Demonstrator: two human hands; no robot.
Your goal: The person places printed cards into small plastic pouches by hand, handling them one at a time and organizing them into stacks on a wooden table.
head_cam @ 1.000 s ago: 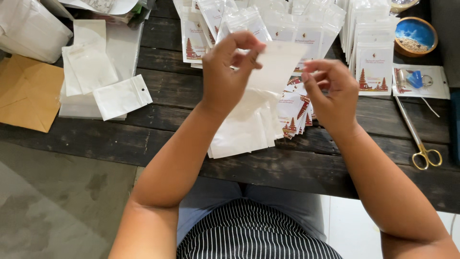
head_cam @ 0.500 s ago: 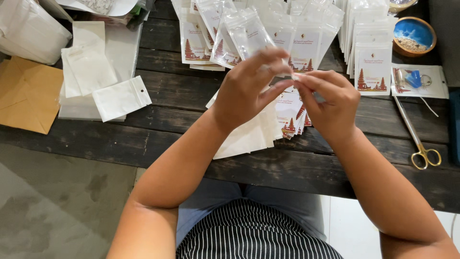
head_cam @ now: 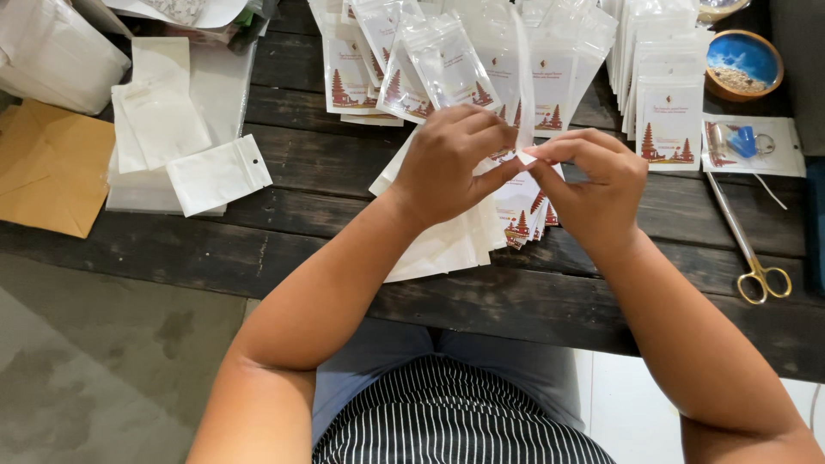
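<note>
Centre frame, hands: left hand [head_cam: 451, 163] and right hand [head_cam: 593, 176] together, pinching one clear pouch [head_cam: 522, 82] edge-on.
Upper right, blue bowl [head_cam: 744, 62]: pale grains.

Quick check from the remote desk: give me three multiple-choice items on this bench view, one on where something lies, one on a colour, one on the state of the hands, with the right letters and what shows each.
1. Where do the scissors lie?
A. On the dark wooden table, to the right of the right hand
B. In the blue bowl
C. On the brown envelope

2. What colour are the scissors' handle loops?
A. Black
B. Gold
C. Red

3. How do the hands stand?
A. Both flat on the table
B. Left hand and right hand meet at the fingertips, pinching a thin white pouch seen edge-on
C. One hand holds the scissors

Answers:
1 A, they rest on the planks near the right edge, below the blue bowl.
2 B, the loops shine gold.
3 B, thumbs and forefingers close on the pouch's lower end above the stacked printed pouches.
</note>
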